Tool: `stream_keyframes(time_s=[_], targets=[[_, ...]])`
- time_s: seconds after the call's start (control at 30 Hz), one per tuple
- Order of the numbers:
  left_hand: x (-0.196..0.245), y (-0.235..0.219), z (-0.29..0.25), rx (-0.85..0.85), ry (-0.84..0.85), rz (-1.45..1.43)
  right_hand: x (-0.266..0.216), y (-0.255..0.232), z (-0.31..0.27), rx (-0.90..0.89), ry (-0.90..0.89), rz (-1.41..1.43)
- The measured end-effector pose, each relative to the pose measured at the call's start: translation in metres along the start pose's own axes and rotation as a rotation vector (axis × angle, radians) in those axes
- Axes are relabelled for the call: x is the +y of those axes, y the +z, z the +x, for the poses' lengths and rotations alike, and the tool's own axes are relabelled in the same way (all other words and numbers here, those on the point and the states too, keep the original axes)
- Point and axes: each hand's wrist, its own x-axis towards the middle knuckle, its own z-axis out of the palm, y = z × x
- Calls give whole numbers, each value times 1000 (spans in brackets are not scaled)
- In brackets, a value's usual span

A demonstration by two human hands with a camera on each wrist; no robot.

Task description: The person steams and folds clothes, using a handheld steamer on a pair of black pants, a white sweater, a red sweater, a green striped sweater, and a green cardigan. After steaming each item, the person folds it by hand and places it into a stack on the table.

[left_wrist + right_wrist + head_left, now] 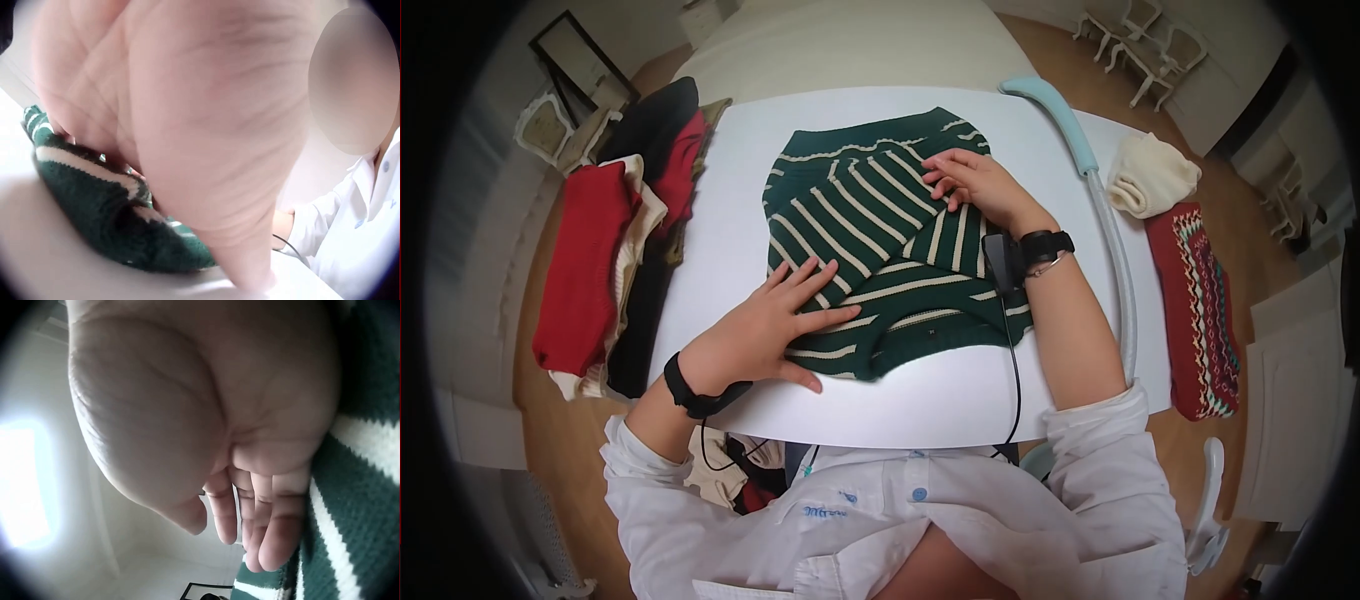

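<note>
A dark green sweater [870, 215] with cream stripes lies on the white table, its sleeves folded across the body and its neckline toward the person. With fingers spread, the left hand [760, 325] rests on the sweater's lower left side, the thumb over the table top. At the upper right, the right hand [990, 190] lies over a folded sleeve, its fingers loosely bent and nothing held in them. The left wrist view has the palm [175, 112] above the sweater's thick folded edge [106, 212]. Seen from the right wrist, the relaxed fingers [281, 525] lie beside the striped knit [356, 506].
Folded red, cream and dark garments [585, 265] are stacked at the left edge of the table [940, 410]. A pale blue handle on a grey pole [1090, 165] runs along the right side, next to a cream knit [1150, 175] and a patterned red knit [1195, 310].
</note>
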Motion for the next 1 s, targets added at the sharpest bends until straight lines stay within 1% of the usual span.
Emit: stream_keyframes(time_s=[0.07, 0.1, 0.13, 0.17, 0.2, 0.23, 0.27, 0.3, 0.33, 0.37, 0.4, 0.43, 0.47, 0.5, 0.53, 0.6, 0.63, 0.67, 0.73, 0.8, 0.83, 0.87, 0.93, 0.97, 1.0], targets=[[-3, 2, -6, -32, 15, -67, -4, 1, -5, -18, 17, -2], [1, 5, -8, 22, -9, -44, -6, 1, -8, -107, 6, -161], [5, 9, -9, 20, -6, -48, -10, 2, -12, -194, -2, -318], [8, 15, -10, 61, -33, 4, -15, 2, -17, -235, -40, -424], [12, 19, -11, 104, -61, 56, -18, 3, -22, -232, -32, -426], [18, 22, -11, 147, -28, 137, -24, 6, -29, -287, -49, -566], [22, 24, -10, 152, -24, 133, -41, 13, -38, -343, -66, -707], [27, 27, -8, 160, -9, 255, -57, 19, -51, -386, -1, -803], [31, 29, -6, 168, 3, 378, -71, 30, -65, -405, 23, -832], [34, 27, -3, 218, 43, 417, -78, 39, -73, -435, 5, -790], [35, 23, 0, 225, 45, 412, -81, 45, -80, -464, -12, -746], [34, 17, 3, 154, -33, 222, -79, 48, -85, -463, -9, -752], [36, 5, 8, 81, -109, 34, -77, 51, -90, -478, -148, -732], [40, -13, 11, 96, -189, -101, -75, 53, -96, -491, -289, -707], [30, -19, 15, 240, -107, -211, -78, 57, -105, -524, -241, -669], [23, -45, 22, 262, -211, -382, -79, 66, -124, -451, -183, -942], [17, -50, 23, 292, -193, -379, -86, 70, -132, -388, -138, -1072], [11, -55, 22, 323, -174, -376, -83, 68, -137, -386, -138, -1076], [8, -64, 15, 323, -201, -389, -69, 51, -143, -149, -97, -1290], [5, -69, 7, 273, -216, -382, -57, 18, -145, -55, -124, -1177], [6, -72, 1, 225, -190, -324, -59, 5, -149, -52, -248, -1185], [10, -77, -5, 224, -190, -324, -69, -4, -154, -108, -243, -1116], [19, -89, -19, -109, -207, -304, -102, -12, -164, -377, -171, -998], [20, -93, -26, -170, -195, -354, -115, -12, -167, -377, -173, -997], [20, -97, -31, -170, -197, -354, -127, -12, -171, -452, -145, -958]])
